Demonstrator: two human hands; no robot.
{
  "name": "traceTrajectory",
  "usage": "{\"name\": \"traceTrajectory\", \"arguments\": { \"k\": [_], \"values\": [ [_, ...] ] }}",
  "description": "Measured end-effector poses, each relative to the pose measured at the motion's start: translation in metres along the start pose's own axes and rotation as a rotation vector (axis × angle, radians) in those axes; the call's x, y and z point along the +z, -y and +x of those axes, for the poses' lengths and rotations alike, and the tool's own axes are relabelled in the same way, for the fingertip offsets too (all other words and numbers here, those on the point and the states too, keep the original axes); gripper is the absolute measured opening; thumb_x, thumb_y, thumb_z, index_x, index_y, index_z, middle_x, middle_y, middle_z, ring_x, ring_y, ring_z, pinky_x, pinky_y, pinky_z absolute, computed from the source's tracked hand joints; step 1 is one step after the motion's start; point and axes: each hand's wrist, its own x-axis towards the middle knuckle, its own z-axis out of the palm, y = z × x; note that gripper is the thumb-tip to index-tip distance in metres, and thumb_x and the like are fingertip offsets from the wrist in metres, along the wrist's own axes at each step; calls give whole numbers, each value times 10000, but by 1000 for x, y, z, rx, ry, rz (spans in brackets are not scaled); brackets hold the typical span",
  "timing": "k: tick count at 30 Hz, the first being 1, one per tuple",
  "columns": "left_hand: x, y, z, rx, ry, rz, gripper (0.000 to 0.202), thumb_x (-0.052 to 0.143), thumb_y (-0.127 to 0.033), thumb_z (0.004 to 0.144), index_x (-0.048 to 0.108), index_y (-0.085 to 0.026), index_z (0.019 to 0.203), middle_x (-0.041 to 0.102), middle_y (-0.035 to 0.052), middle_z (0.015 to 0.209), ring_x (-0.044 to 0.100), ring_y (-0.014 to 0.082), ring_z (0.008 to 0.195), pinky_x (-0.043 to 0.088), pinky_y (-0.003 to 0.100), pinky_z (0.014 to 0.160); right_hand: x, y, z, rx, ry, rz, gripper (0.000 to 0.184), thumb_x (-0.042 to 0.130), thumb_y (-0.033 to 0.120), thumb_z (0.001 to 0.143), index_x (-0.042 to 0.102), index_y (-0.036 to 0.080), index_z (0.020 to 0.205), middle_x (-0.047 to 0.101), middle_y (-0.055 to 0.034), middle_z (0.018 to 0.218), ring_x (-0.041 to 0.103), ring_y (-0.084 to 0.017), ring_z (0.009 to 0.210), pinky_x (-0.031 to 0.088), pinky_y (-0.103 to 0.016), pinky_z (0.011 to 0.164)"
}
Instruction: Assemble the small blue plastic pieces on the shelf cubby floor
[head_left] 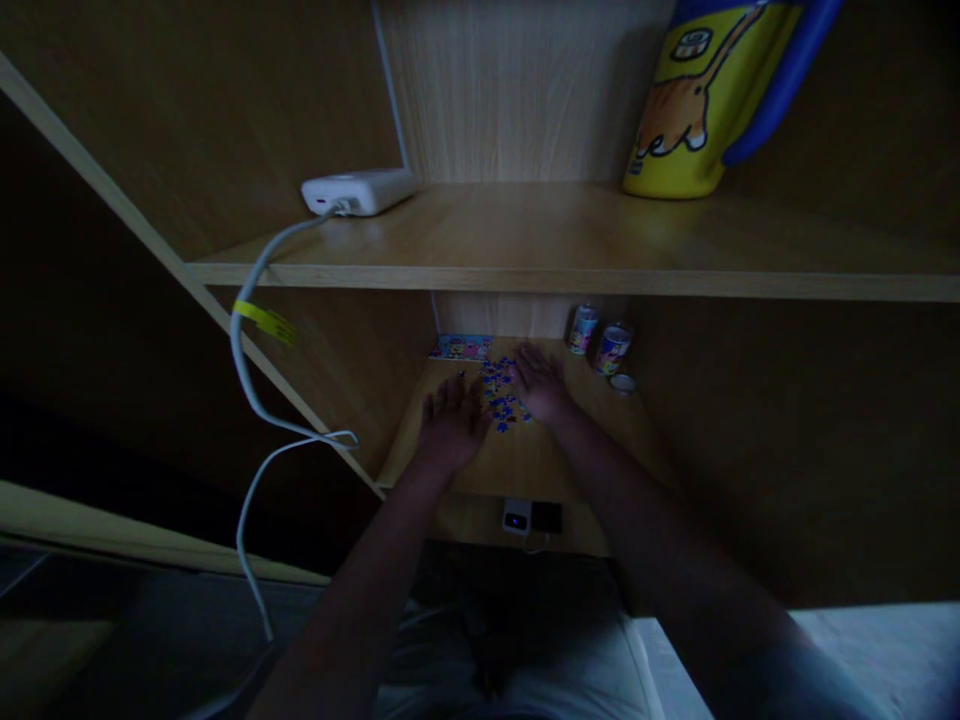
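- Left grip (450,425): wide, palm down, fingers spread, nothing visibly held; flat pose apparently for resting on or pressing at the surface, not for pinching.
- Right grip (540,385): also wide and palm down, fingertips just beside the pieces, no held item visible.
- Small blue pieces (499,397): scattered between both grips, on the wooden surface (525,465), perhaps jigsaw pieces; exact shapes too small and dim to make out, and any pieces under the palms hidden.
- Just behind the pieces, against the back wall: a colourful printed card (461,347), seemingly kept clear of the scatter.
- Back right corner: two small printed tins (598,340) and a small round lid (622,383), apparently pushed aside, out of the hands' way.
- Front edge: a small white box and a black box (525,517), unclear in the shadow.
- Above, on a wooden shelf (600,232): a white power bank (358,192) with a hanging white cable (244,345) bearing a yellow tag (264,322), plus a yellow cartoon-printed container (705,100) with blue trim, cut off at the top.
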Motion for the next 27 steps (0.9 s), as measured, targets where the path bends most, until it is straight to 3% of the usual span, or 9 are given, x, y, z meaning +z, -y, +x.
{"name": "traceTrajectory", "arguments": {
  "k": [2,4,9,15,21,27],
  "values": [
    [-4,0,-1,96,18,-2,664,293,-600,1171,334,-363,1789,147,6,1908,136,335,1767,114,633,1407,0,2,-10,-41,13,4,708,117,521,1192,232,216,1820,112,-73,1905,62,-258,1773,2,-576,1415],
    [-5,0,0,154,41,-3,627,300,-573,1176,394,-377,1764,199,-21,1896,159,300,1765,108,607,1416,1,4,-21,-79,38,6,699,165,521,1190,227,229,1822,126,-66,1901,90,-267,1770,37,-577,1417],
    [-2,1,3,122,45,2,718,300,-609,1164,320,-274,1799,281,83,1870,208,355,1751,157,672,1392,-3,9,-49,-158,97,1,701,261,549,1184,260,245,1815,180,-54,1887,119,-294,1765,32,-597,1419],
    [0,0,2,114,38,4,763,332,-622,1154,230,-272,1824,281,96,1869,204,367,1751,141,667,1396,-7,16,-65,-191,120,-6,730,281,603,1178,235,256,1819,188,-47,1881,134,-305,1763,63,-615,1418],
    [-2,0,3,118,52,9,670,342,-612,1159,363,-359,1779,234,59,1883,219,370,1747,150,688,1385,-6,16,-64,-204,128,-21,712,292,599,1176,269,278,1811,214,-32,1874,163,-322,1757,82,-634,1416],
    [1,0,2,90,34,11,722,311,-663,1150,377,-307,1774,241,93,1883,230,364,1745,144,674,1390,-4,16,-64,-189,117,-34,707,294,609,1177,273,295,1811,228,-39,1872,165,-302,1758,75,-612,1418]
  ]
}}
